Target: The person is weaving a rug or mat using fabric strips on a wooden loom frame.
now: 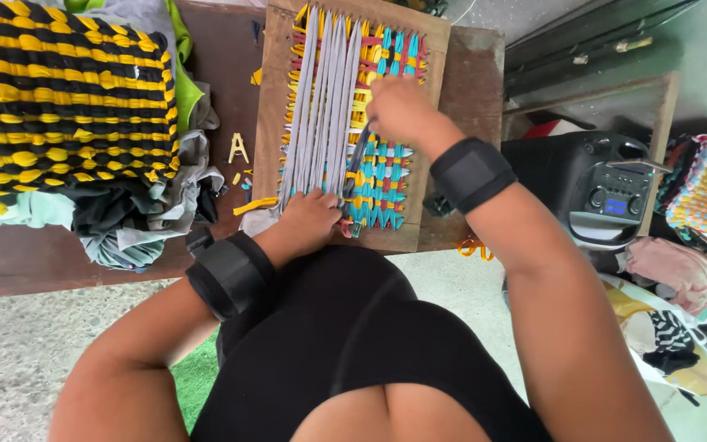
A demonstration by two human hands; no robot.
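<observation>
The right hand [400,108] is closed in a loose fist, pinching a dark grey cloth strip [357,157] and drawing it across the square wooden loom frame [272,98], whose soft, flat grey strips [321,106] run lengthwise to the hand's left. Below it, the left hand [308,219] rests with fingers curled on the frame's near edge, touching the strip's lower end beside the knobbly teal, yellow and red woven patch [382,184]. Far left of both lies a thick yellow-and-black woven mat [59,90].

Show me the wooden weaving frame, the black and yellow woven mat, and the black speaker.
wooden weaving frame [270,106], head view, bare left rail
black and yellow woven mat [59,90], head view, middle
black speaker [591,184], head view, front face
</observation>
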